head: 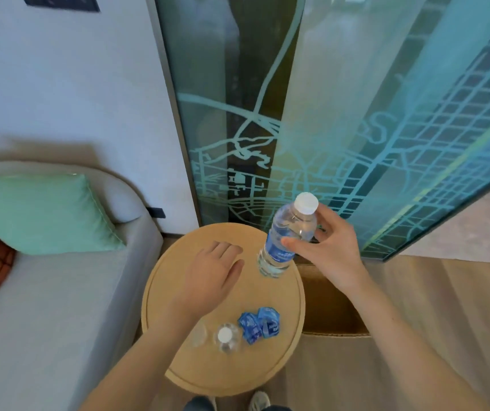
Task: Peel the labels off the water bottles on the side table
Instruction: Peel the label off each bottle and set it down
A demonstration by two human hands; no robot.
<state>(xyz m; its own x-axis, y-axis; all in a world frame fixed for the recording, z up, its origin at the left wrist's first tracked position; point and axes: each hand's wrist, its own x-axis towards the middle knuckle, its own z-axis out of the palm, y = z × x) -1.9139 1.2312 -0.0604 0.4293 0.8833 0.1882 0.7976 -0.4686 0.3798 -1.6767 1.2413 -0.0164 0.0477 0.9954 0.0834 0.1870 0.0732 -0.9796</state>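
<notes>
My right hand (325, 247) grips a clear water bottle (289, 232) with a white cap and a blue label, held tilted above the far right part of the round wooden side table (267, 372). My left hand (214, 271) hovers flat and open over the table's middle, left of the bottle, holding nothing. Two crumpled blue labels (258, 323) lie on the near part of the table. Beside them stands a bare clear bottle (226, 336), seen from above, and another clear bottle (197, 333) is partly hidden under my left forearm.
A grey sofa (59, 292) with a green cushion (42, 212) stands left of the table. A glass panel with a map pattern (341, 129) rises behind. An open cardboard box (329, 304) sits on the floor right of the table. My shoes (258, 401) show at the bottom edge.
</notes>
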